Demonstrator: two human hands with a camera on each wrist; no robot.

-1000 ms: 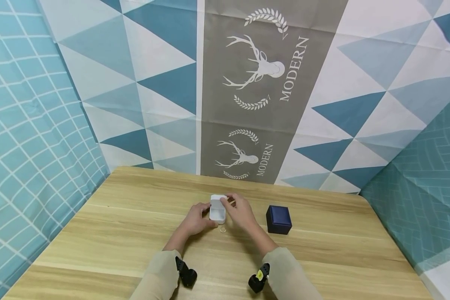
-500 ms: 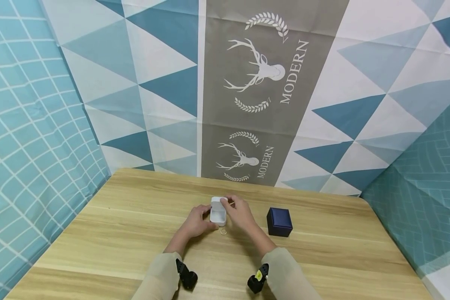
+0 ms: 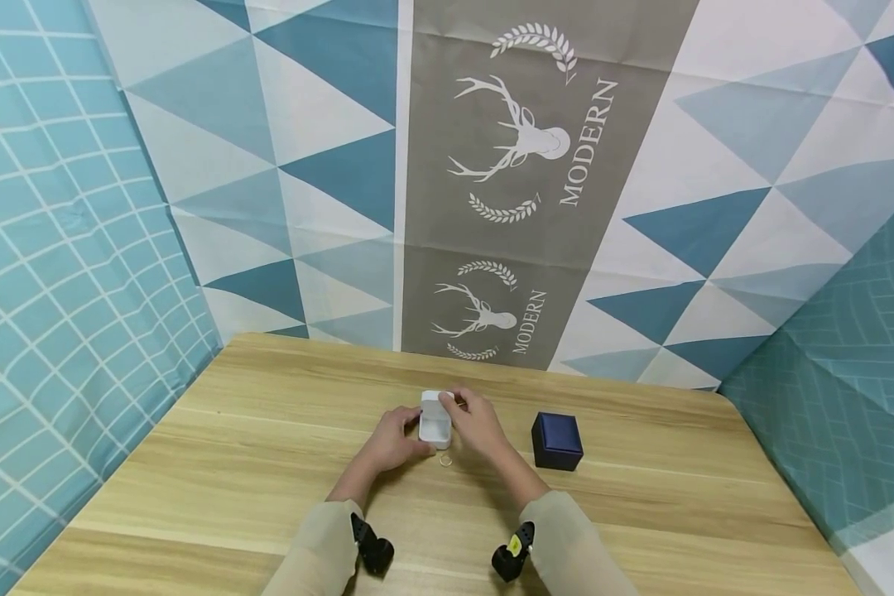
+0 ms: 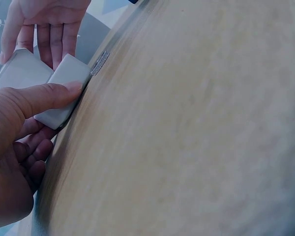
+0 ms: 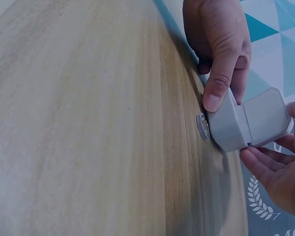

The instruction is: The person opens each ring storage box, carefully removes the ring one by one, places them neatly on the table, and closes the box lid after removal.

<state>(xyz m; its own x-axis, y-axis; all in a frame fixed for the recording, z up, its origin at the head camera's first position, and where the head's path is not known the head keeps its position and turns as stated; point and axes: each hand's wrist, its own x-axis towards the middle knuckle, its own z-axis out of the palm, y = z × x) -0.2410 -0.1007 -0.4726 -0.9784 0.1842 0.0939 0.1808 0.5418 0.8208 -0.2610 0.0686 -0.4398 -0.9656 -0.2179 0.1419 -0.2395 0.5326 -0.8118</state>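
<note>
A small white ring box (image 3: 435, 429) stands on the wooden table with its lid raised. My left hand (image 3: 390, 440) grips the lower half from the left, thumb along the front side, as the left wrist view also shows. From the right, my right hand (image 3: 480, 422) pinches the raised lid (image 5: 266, 117), thumb at its edge and fingers behind. Just in front of the box lies a ring (image 5: 200, 127), its band set with what looks like small sparkling stones.
To the right of my right hand sits a dark blue box (image 3: 556, 441), closed. The wooden table (image 3: 268, 497) ends at the back against a patterned wall cloth (image 3: 328, 207).
</note>
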